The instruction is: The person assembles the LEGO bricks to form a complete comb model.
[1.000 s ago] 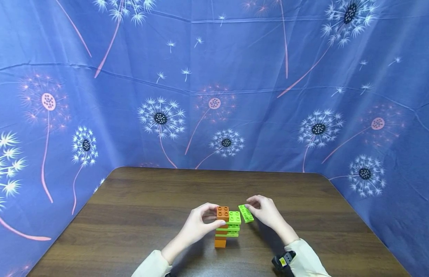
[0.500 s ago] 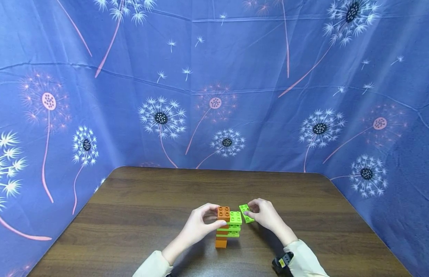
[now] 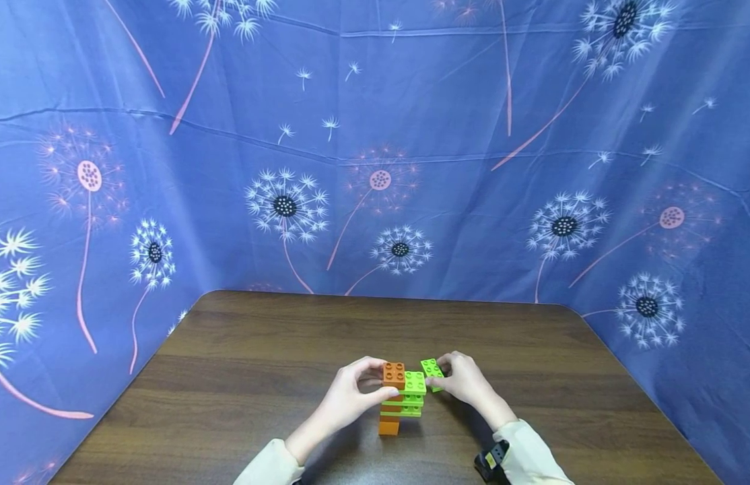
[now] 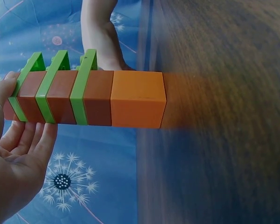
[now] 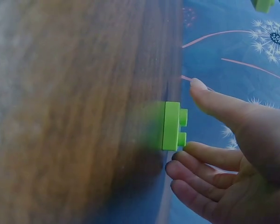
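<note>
A tower of toy building bricks (image 3: 389,428) stands on the table, orange and brown bricks alternating with thin green plates that jut out to the right. My left hand (image 3: 351,397) grips its top with thumb and fingers on opposite sides; the left wrist view shows the brown bricks (image 4: 63,109) and the orange bottom brick (image 4: 138,99). Just right of the tower, a loose green studded plate (image 3: 431,366) lies flat on the table. Over it is my right hand (image 3: 466,381), fingertips right at the plate's studs and thumb stretched apart on the other side.
The brown wooden table (image 3: 278,337) spreads around the tower. Behind it hangs a blue cloth (image 3: 460,215) with dandelion prints. A black wrist camera (image 3: 491,461) sits at the right cuff.
My right hand has shifted slightly nearer me, its thumb now by the loose plate's near end and its fingers at the right edge. My left hand keeps its grip on the tower.
</note>
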Tool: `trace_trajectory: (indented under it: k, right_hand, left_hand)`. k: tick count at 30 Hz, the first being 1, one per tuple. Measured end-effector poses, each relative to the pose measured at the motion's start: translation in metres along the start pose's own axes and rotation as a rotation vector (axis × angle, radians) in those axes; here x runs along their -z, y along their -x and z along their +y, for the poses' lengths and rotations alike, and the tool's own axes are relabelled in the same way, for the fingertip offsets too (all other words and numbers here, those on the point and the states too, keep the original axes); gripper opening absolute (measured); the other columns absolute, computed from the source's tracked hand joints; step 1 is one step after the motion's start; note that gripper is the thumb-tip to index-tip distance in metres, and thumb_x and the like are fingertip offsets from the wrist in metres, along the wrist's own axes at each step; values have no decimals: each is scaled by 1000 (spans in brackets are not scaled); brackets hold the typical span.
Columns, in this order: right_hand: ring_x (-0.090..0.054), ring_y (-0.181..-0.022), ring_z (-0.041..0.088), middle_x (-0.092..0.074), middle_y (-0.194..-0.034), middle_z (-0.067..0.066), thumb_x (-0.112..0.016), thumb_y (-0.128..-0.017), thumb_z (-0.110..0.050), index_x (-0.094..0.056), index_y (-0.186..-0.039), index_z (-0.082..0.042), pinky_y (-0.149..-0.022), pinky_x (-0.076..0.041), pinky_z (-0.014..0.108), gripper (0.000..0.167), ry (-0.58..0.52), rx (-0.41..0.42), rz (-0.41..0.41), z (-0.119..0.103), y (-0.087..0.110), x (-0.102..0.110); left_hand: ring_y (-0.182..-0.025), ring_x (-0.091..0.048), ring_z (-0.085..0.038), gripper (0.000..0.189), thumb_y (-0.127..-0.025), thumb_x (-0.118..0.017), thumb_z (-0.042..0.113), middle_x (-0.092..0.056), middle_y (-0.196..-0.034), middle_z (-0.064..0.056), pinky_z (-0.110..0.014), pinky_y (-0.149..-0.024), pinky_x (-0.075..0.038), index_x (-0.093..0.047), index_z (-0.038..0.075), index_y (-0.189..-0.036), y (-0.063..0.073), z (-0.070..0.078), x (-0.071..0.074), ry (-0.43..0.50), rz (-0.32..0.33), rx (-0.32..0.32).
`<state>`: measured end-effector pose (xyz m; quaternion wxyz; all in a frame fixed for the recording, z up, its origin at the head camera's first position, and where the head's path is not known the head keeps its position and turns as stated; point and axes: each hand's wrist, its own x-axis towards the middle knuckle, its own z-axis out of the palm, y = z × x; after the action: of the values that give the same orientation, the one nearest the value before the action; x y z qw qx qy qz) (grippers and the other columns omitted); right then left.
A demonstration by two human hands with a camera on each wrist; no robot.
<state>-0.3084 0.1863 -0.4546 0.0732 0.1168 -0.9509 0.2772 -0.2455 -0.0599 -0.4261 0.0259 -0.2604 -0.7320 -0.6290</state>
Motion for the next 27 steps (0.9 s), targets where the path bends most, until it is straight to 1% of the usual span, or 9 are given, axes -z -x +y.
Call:
trace_trajectory:
  k: [7, 15, 22, 27]
  right_hand:
    - [-55, -72, 17, -61, -79, 7, -84, -64, -27, -66, -93, 5, -62, -48, 30, 46, 28, -14, -12, -2, -3, -1]
    - [-47, -70, 16, -53, -79, 6, -84, -66, -26, -61, -92, 4, -59, -42, 28, 45, 34, -92, -66, -3, -5, -4]
    - [-47, -66, 16, -51, -75, 6, -83, -68, -20, -59, -92, 3, -55, -41, 26, 41, 32, -90, -69, -1, -6, -4]
    - [-49, -68, 16, -52, -77, 6, -82, -68, -17, -60, -91, 3, -58, -43, 27, 38, 27, -77, -57, 0, -5, -4]
  left_hand:
    - [-94, -66, -18, 34, -80, -75, 15, -66, -104, -15, -22, -86, -54, -61, 1, -108, 0, 0, 0, -2, 7, -13]
    - [-94, -67, -20, 35, -79, -75, 14, -66, -104, -16, -23, -85, -55, -61, 0, -109, 1, -2, -2, 4, 8, -18]
    - [-94, -67, -20, 34, -79, -75, 13, -66, -104, -16, -23, -85, -55, -61, 0, -108, 0, -2, -1, 1, 10, -23]
    - [-94, -67, -21, 35, -80, -75, 15, -66, -103, -16, -22, -85, -55, -61, 1, -108, 1, -1, -2, -11, 11, -16]
